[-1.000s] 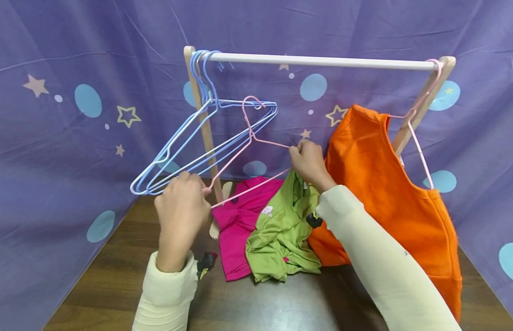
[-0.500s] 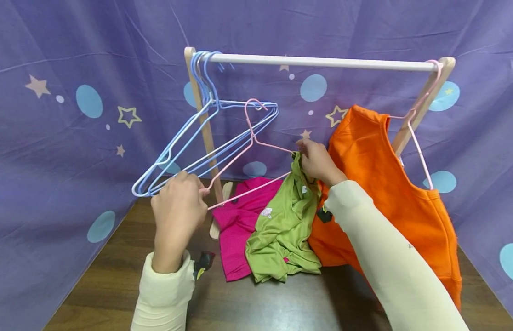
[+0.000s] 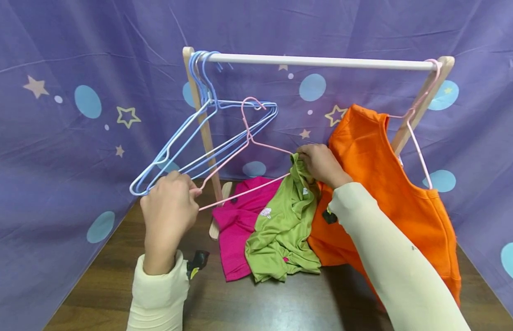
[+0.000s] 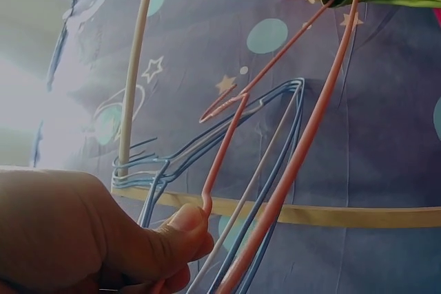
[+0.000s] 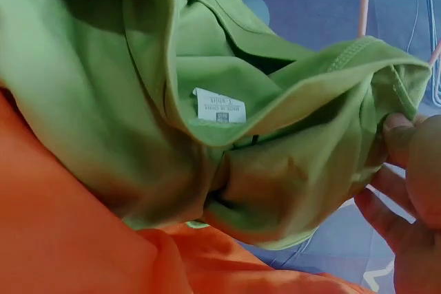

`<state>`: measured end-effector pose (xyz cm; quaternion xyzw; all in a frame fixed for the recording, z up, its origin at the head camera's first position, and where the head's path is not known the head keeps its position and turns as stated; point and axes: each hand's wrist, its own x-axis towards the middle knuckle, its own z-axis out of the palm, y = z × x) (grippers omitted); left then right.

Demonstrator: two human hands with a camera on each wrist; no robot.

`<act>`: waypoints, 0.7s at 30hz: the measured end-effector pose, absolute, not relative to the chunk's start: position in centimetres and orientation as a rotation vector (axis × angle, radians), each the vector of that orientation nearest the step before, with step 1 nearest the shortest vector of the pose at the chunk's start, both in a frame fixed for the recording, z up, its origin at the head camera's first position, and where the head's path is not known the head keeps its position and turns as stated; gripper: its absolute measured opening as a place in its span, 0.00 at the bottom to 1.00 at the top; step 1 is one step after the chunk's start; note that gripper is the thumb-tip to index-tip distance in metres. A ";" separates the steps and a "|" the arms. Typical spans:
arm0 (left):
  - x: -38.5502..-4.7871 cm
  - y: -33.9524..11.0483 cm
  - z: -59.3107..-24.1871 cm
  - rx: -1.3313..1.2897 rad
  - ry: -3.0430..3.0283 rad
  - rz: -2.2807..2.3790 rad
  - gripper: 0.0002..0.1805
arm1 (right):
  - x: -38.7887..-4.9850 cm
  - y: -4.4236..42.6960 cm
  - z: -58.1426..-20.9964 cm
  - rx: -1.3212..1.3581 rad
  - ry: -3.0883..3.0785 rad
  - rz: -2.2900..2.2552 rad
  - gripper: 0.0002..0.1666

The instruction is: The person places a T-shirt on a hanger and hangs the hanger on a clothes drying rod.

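Note:
A pink hanger [image 3: 242, 148] is held at its left end by my left hand [image 3: 169, 209], thumb against the wire in the left wrist view. My right hand [image 3: 322, 164] pinches the edge of a green T-shirt [image 3: 277, 225] at the hanger's right end, which the cloth covers. In the right wrist view the thumb and fingers grip the green fabric [image 5: 303, 170] near the neckline, and a white label [image 5: 219, 107] shows inside the neck. The shirt's lower part lies on the table over a magenta garment [image 3: 236, 248].
Several blue and white hangers [image 3: 182, 124] hang at the left of the rack's white rail [image 3: 314, 60]. An orange garment [image 3: 384, 184] hangs at the right on another pink hanger [image 3: 418, 151]. A purple curtain [image 3: 116, 55] stands behind the wooden table [image 3: 248, 303].
The right hand has moved slightly right and down, and the green shirt's neck is raised to the hanger's right end. The left hand and the hanger have shifted slightly left.

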<state>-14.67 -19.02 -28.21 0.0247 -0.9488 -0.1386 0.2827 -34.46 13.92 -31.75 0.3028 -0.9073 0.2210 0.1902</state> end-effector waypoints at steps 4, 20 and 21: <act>-14.7 -19.2 -28.1 0.057 -2.537 -0.364 0.05 | -34.2 14.0 -31.7 0.885 -2.513 0.615 0.10; -14.9 -19.0 -28.2 0.026 -2.521 -0.351 0.05 | -33.7 14.0 -31.8 0.991 -2.509 0.730 0.06; -14.9 -19.0 -28.2 0.025 -2.524 -0.350 0.05 | -33.7 14.0 -31.7 0.995 -2.515 0.728 0.06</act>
